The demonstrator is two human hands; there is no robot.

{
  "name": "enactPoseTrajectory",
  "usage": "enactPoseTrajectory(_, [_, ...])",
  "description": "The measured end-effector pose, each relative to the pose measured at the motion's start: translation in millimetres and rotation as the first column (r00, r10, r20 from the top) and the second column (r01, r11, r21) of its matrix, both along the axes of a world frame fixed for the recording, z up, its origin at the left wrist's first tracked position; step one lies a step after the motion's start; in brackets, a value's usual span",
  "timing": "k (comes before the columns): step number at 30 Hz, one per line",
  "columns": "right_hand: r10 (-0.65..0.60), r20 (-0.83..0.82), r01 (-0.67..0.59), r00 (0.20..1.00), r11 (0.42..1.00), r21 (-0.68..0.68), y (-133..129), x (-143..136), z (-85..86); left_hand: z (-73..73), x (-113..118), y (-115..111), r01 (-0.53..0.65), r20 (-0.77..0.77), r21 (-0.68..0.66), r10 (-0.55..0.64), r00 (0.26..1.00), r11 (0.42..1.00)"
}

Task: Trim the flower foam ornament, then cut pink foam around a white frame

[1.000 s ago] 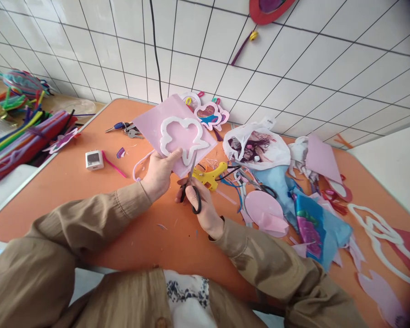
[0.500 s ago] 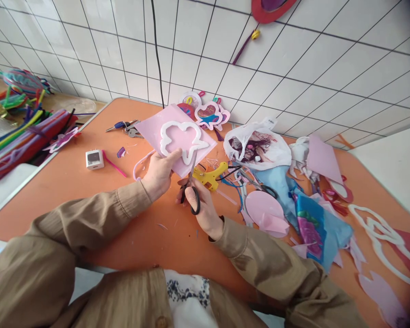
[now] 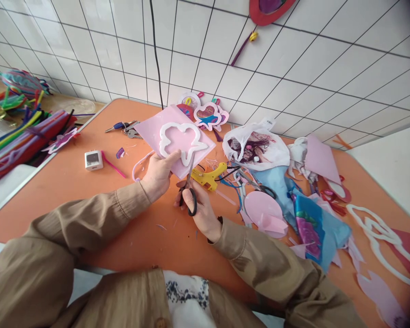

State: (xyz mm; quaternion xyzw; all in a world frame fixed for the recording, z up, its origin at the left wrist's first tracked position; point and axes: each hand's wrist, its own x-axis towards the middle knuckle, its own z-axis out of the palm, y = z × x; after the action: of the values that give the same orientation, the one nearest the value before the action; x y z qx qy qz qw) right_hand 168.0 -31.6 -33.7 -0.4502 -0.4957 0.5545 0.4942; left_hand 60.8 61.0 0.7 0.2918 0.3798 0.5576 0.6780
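My left hand (image 3: 160,176) grips a pink sheet (image 3: 153,123) by its lower edge, thumb on top. On the sheet lies a white cloud-shaped outline (image 3: 163,142), with the thumb at its lower side. In my right hand (image 3: 203,207) are black-handled scissors (image 3: 192,202), the thumb through one loop. The blades point up at the sheet's lower right edge, beside the tip of the white outline. Just right of the scissors lies a yellow glue gun (image 3: 210,176), partly behind my right hand.
Keys (image 3: 131,130), a white charger (image 3: 93,160) and a pink pipe cleaner (image 3: 113,165) lie to the left. Behind are finished cloud-shaped pieces (image 3: 207,114). A white plastic bag (image 3: 276,148), another pair of scissors (image 3: 268,191), a pink oval (image 3: 263,207) and blue wrapping (image 3: 314,228) crowd the right.
The scissor handles have moved slightly closer together. The sheet and my left hand keep nearly the same place; the whole view has shifted a little.
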Motion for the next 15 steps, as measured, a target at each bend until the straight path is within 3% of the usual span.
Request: enactPoseTrajectory(15, [-0.018,-0.035,0.017,0.999,1.0,-0.02,0.8,-2.2,-4.9,-1.3,1.3,0.3,-0.023,0.023,0.003,0.023,0.999,1.0])
